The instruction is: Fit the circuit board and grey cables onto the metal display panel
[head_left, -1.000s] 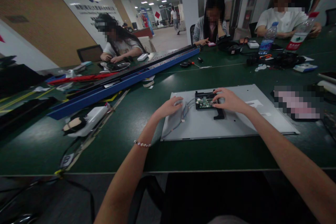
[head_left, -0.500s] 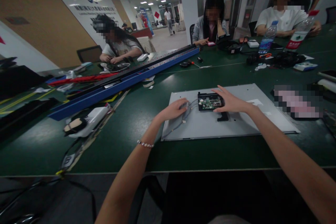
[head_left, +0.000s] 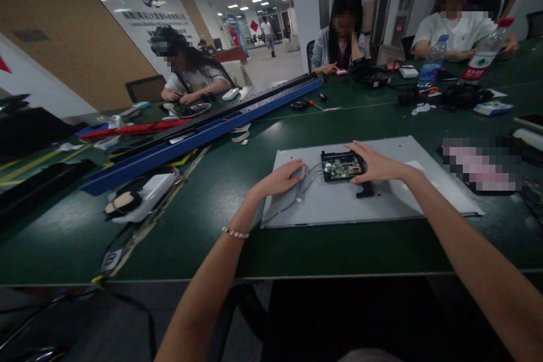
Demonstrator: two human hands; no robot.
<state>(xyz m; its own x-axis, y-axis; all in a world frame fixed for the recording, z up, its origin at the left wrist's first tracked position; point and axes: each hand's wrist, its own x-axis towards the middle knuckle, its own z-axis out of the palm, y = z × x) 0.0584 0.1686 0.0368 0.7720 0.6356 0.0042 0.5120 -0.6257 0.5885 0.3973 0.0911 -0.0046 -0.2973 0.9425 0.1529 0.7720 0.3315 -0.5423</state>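
Observation:
A grey-white flat panel [head_left: 407, 195] lies on the green table in front of me. On it sits a black frame with a green circuit board [head_left: 343, 167]. My right hand [head_left: 371, 163] grips the frame's right side, thumb at the near edge and fingers at the far edge. A small black bracket [head_left: 365, 189] lies just below it. Grey cables [head_left: 313, 174] run left from the board. My left hand [head_left: 285, 176] is at the panel's left part, fingers bent and touching the cables; whether it pinches them is unclear.
A long blue rail [head_left: 203, 136] crosses the table at the left, beside a white device [head_left: 148, 198]. At the right lies a blurred pink object [head_left: 479, 165]; two bottles [head_left: 432, 62] stand farther back. Several people sit across the table.
The circuit board in its frame has shifted slightly right and nearer to me, along with my right hand. My left hand has barely moved.

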